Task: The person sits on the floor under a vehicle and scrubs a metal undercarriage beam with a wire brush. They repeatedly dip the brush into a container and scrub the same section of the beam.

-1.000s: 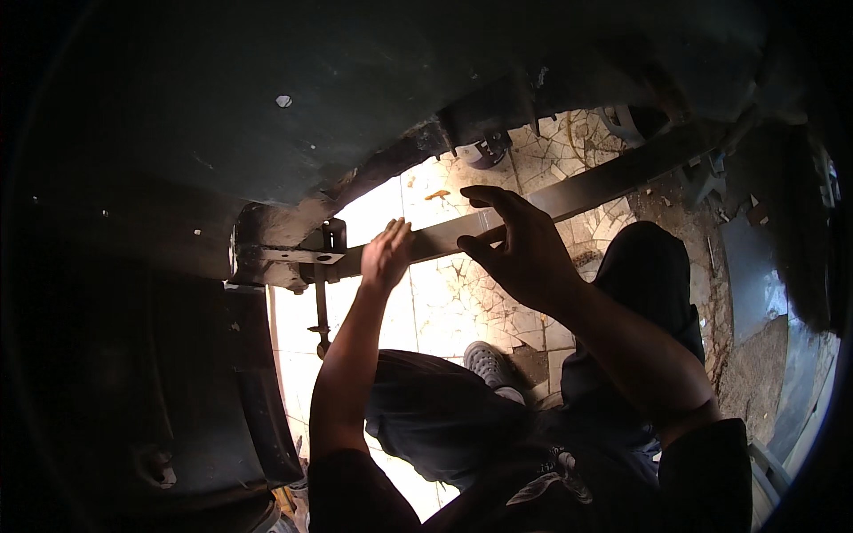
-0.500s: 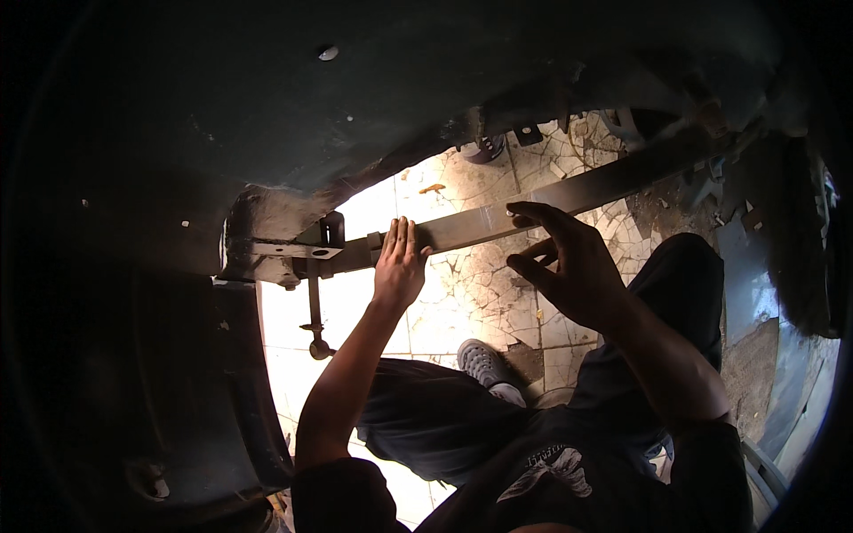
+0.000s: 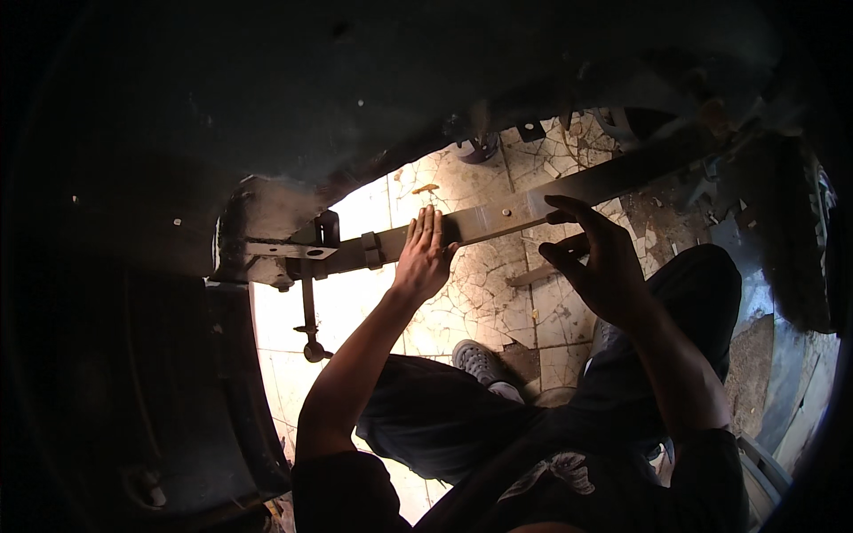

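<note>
A long flat metal bar (image 3: 480, 222), resembling a leaf spring, runs slantwise beneath a dark vehicle body. My left hand (image 3: 426, 253) lies on the bar with its fingers stretched out, just right of a metal clamp band (image 3: 371, 250). A small pale round pin or hole (image 3: 506, 212) shows on the bar between my two hands. My right hand (image 3: 600, 253) is at the bar's near edge, thumb and index finger apart; I see nothing held in it. Its other fingers are partly hidden, and whether it touches the bar I cannot tell.
Dark body panels (image 3: 267, 107) fill the top and left. A bracket (image 3: 306, 244) holds the bar's left end, with a rod (image 3: 311, 320) hanging below. Cracked floor tiles (image 3: 480, 302) and a small orange-brown piece (image 3: 426, 188) lie underneath. My shoe (image 3: 478, 360) rests there.
My left hand has slid right along the bar, away from the clamp band. My right hand has shifted right, away from the pale round spot, its fingers still apart.
</note>
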Available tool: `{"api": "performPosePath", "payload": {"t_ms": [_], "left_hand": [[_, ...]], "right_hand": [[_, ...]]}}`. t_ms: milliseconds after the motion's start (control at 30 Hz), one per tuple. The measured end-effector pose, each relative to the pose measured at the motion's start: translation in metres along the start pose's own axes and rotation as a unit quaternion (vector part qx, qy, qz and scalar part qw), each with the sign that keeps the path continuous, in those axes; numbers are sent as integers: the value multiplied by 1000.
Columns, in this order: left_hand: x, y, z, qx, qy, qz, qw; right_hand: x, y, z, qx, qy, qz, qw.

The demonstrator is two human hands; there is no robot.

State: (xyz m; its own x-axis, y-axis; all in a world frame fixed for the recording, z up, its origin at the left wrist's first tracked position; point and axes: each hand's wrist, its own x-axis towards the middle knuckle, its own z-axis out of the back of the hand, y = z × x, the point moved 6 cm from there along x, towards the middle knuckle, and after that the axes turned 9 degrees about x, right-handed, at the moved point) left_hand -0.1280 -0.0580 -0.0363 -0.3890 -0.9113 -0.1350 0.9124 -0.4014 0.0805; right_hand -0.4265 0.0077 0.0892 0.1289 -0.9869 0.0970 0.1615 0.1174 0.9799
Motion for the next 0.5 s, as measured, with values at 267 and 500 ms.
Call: {"api": "performPosePath", "payload": {"t_ms": [267, 500], "left_hand": [[-21, 14, 4, 60, -85, -66, 992], [-23, 14, 6, -9, -116, -96, 989]], "right_hand": [[-7, 6, -5, -21, 27, 0, 999], [-9, 5, 6, -13, 19, -6, 1000]]}}
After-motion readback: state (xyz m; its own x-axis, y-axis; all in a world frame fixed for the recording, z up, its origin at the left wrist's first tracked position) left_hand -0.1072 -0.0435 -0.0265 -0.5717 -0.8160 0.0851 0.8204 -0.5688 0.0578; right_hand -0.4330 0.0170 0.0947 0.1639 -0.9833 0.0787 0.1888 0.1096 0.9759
